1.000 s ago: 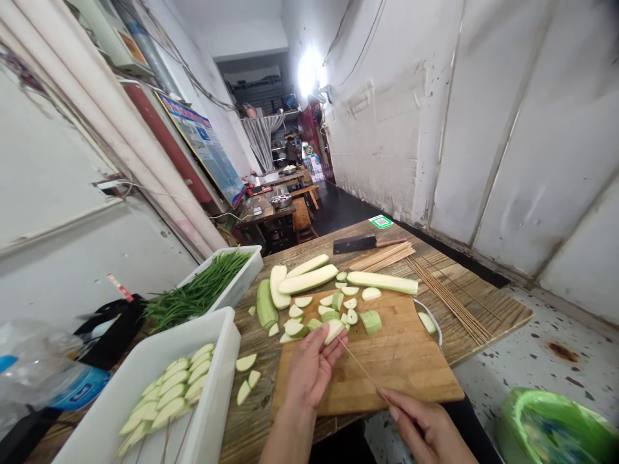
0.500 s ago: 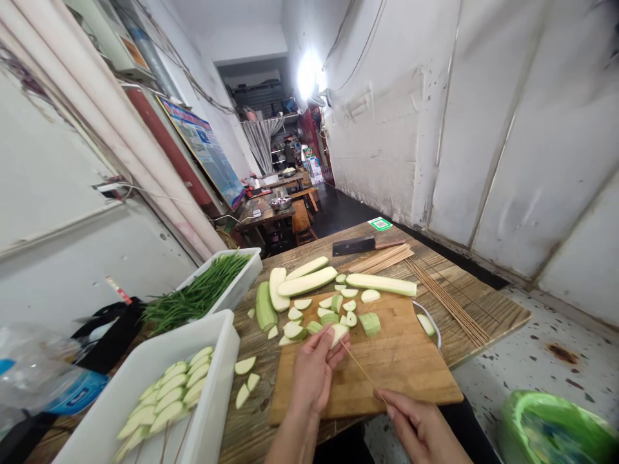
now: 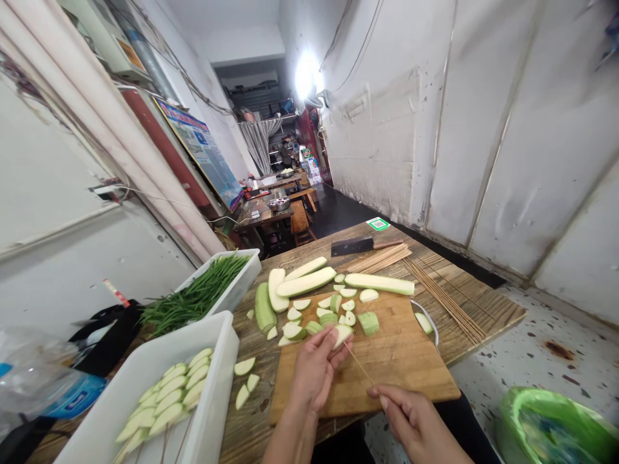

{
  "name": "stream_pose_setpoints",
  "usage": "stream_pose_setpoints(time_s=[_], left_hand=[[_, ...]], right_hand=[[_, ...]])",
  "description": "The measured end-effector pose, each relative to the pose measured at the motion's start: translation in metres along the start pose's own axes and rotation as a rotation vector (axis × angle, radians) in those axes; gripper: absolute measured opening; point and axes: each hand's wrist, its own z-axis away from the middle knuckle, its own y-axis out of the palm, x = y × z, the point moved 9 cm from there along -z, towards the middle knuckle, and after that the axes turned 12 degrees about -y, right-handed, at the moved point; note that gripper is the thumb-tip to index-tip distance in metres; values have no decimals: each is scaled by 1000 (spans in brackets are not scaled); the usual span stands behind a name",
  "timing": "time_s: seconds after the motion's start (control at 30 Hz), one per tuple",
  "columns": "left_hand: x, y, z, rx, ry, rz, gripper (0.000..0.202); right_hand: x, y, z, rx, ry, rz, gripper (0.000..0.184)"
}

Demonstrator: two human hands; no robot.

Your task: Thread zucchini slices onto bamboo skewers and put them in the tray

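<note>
My left hand pinches a pale zucchini slice above the wooden cutting board. A thin wooden skewer runs from that slice down to my right hand, whose fingers are closed round its lower part. The skewer's tip is hidden by the slice and my left fingers. Several cut pieces, among them a zucchini chunk, lie on the board's far half. Behind them rest peeled zucchini lengths and a greener zucchini piece.
A white tub at the left holds skewered slices. Behind it, another tray holds green chives. A cleaver and bundled skewers lie on the table's far right. A green bin stands on the floor.
My right hand has moved slightly up and left along with the skewer, toward the slice. The slice in my left hand has shifted slightly right.
</note>
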Motion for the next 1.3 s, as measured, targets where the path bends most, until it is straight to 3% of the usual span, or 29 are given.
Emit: stream_pose_setpoints(time_s=[0.2,0.4,0.67,0.9,1.13,1.3], left_hand=[[3,4,0,18,-33,-3,13],[30,14,1,68,-152,-2,14],[33,29,7,225,-171,162,33],[34,35,8,210,-153,126,30],[40,26,3,90,-138,134,13],[47,25,1,81,-154,162,11]], right_hand=[[-4,5,-1,-4,29,-64,44],[-5,4,-9,31,15,-69,41],[-4,1,-13,-10,-51,-127,33],[-3,3,-13,-8,-49,-171,34],[2,1,-11,10,-60,-47,33],[-5,2,-5,-6,-43,-18,38]])
